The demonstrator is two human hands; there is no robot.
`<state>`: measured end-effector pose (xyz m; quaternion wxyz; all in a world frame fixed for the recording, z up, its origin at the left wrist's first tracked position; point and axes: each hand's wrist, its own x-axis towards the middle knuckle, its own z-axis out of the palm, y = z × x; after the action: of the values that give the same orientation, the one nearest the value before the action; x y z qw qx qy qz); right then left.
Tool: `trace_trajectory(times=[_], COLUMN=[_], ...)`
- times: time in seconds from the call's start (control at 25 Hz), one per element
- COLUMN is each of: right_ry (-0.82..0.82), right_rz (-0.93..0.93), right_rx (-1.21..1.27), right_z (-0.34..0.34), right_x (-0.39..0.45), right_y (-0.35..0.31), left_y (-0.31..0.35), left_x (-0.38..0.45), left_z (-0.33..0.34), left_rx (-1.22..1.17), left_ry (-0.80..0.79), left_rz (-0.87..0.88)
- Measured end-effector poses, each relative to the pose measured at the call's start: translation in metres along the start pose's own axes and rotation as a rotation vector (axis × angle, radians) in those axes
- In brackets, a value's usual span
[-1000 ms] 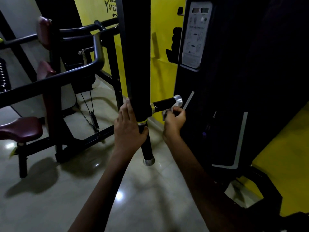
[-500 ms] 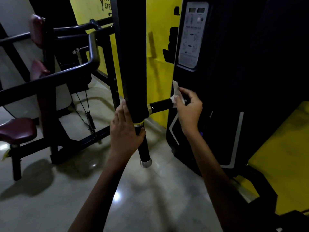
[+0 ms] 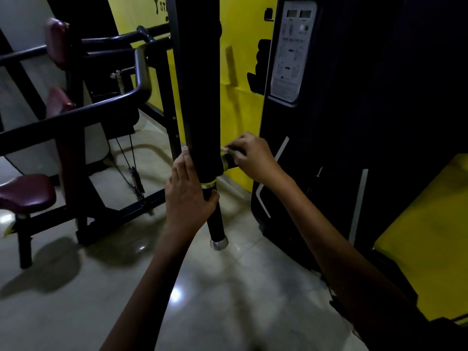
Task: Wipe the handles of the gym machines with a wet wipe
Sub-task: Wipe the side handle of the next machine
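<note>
A thick black padded arm (image 3: 200,97) of a gym machine hangs in the middle of the head view. Below its silver and yellow ring a thinner black handle (image 3: 216,224) runs down to a chrome end cap. My left hand (image 3: 187,196) holds that lower handle just under the ring, thumb on the right side, fingers flat up the padding. A short side handle (image 3: 229,162) sticks out to the right. My right hand (image 3: 250,155) wraps over it, pressing a pale wet wipe (image 3: 226,149) against it near the padded arm. Most of the wipe is hidden under the fingers.
The black weight-stack housing (image 3: 329,122) with a white instruction panel (image 3: 291,54) stands right behind my right hand. A second machine with maroon seat pads (image 3: 25,193) and black bars fills the left. Glossy tiled floor (image 3: 202,287) lies below, yellow wall behind.
My right hand has slid the wipe from the chrome outer end of the side handle inward to the padded arm. The left hand has kept its hold.
</note>
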<state>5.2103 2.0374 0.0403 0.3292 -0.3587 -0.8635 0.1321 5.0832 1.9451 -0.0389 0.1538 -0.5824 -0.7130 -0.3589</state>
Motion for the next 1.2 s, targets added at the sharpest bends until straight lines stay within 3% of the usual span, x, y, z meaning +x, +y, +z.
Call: trace_trajectory(times=[0.08, 0.2, 0.32, 0.48, 0.52, 0.6, 0.76, 0.96, 1.12, 1.2], right_ry=[0.141, 0.084, 0.097, 0.368, 0.37, 0.326, 0.504, 0.392, 0.3, 0.376], right_rz=[0.117, 0.266, 0.148, 0.165, 0.18, 0.179, -0.006, -0.186, -0.231, -0.156], right_rx=[-0.042, -0.24, -0.132, 0.266, 0.322, 0.348, 0.214, -0.113, -0.05, -0.006], right_z=[-0.008, 0.008, 0.029, 0.051, 0.061, 0.075, 0.083, 0.119, 0.119, 0.107], right_x=[0.001, 0.003, -0.001, -0.05, -0.064, -0.084, -0.082, -0.1, -0.133, -0.124], right_y=[0.014, 0.018, -0.004, -0.021, -0.019, -0.013, -0.021, -0.005, 0.009, -0.001], left_y=[0.001, 0.001, 0.0, 0.0, -0.002, -0.007, -0.02, -0.024, -0.026, -0.025], left_x=[0.0, 0.0, 0.0, -0.001, -0.001, -0.001, -0.002, -0.005, -0.009, -0.01], left_z=[0.0, -0.001, -0.004, -0.01, -0.012, -0.015, -0.023, -0.026, -0.019, -0.016], left_rx=[0.001, 0.0, -0.015, -0.059, -0.072, -0.115, -0.125, -0.197, -0.26, -0.31], left_ry=[-0.004, -0.005, -0.005, -0.036, -0.044, -0.067, -0.042, 0.011, 0.034, 0.051], left_rz=[0.005, 0.002, 0.01, 0.041, 0.052, 0.071, 0.118, 0.087, 0.078, 0.056])
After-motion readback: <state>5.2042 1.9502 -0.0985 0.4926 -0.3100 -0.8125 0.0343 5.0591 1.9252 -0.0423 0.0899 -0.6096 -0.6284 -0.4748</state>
